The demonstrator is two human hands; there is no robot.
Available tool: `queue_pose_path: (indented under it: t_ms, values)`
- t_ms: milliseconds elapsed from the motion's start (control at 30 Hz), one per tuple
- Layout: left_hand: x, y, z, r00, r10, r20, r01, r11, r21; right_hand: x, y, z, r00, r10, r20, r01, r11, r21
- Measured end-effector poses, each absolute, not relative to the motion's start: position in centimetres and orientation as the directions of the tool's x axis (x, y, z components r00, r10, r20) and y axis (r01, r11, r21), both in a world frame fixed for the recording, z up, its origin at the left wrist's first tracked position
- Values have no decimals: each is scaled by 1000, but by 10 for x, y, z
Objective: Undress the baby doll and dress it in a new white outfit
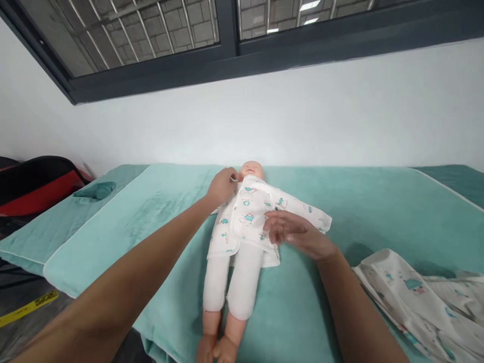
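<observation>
A baby doll (251,169) lies on its back on a green padded cover, its head toward the wall. It wears a white printed baby shirt (246,204) and white leggings (242,282); its feet are bare. My left hand (223,187) is at the doll's neck and shoulder, with finger and thumb bent together at the shirt's collar edge. The exact grip there is partly hidden. Over the shirt's front, on the right side, my right hand (297,233) has its fingers apart and loosely bent. The shirt's right-hand sleeve (308,209) stretches out flat across the cover.
More white printed baby cloth (412,292) lies crumpled at the right. The green cover (181,186) reaches back to a white wall (264,121) under a dark window frame (227,50). At the far left sits a black and red object (41,186), near a small green cloth (94,191).
</observation>
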State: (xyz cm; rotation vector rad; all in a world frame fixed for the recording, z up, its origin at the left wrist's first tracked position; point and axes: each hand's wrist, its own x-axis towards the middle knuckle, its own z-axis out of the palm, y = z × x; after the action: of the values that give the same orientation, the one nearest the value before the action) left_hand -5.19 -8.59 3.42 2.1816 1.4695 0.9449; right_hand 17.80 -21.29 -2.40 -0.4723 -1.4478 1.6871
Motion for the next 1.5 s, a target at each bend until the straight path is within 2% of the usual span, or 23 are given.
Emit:
queue_pose_path:
  t_ms: [167, 300, 400, 533, 700, 767, 833, 933, 1033, 1167, 1333, 1500]
  values:
    - [-57, -139, 33, 206, 964, 168, 600, -261, 757, 176, -208, -25, -391, 901, 187, -265, 85, -961]
    - [-59, -182, 35, 224, 972, 76, 571, -194, 798, 167, -206, -31, -365, 926, 99, -92, 70, -993]
    - [-58, -205, 33, 269, 963, 27, 456, -152, 877, 160, -208, -39, -283, 957, 63, 73, 87, -994]
    - [-65, -220, 33, 316, 948, -31, 344, -84, 935, 159, -214, -47, -81, 991, 108, 234, 124, -964]
    - [-88, -229, 34, 328, 925, -192, 173, 141, 975, 165, -225, -48, 210, 959, 190, 209, 146, -967]
    - [-96, -233, 32, 328, 923, -199, 124, 167, 978, 162, -233, -48, 172, 960, 221, 242, 177, -954]
    - [-103, -237, 26, 282, 944, -171, 105, 146, 984, 156, -244, -48, 24, 972, 233, 292, 217, -932]
    - [-111, -235, 11, 147, 986, -82, 102, 67, 993, 145, -264, -52, -173, 956, 236, 404, 288, -868]
    - [-120, -228, -9, 18, 999, 31, 146, -33, 989, 139, -279, -55, -227, 940, 255, 530, 339, -777]
    - [-130, -224, -30, -20, 999, 39, 240, -33, 970, 137, -286, -54, -243, 943, 227, 615, 331, -715]
    - [-138, -233, -37, 136, 990, 17, 324, -61, 944, 137, -297, -55, -200, 961, 190, 691, 276, -668]
    - [-139, -238, -38, 192, 981, -9, 299, -50, 953, 137, -311, -65, -69, 970, 235, 767, 202, -609]
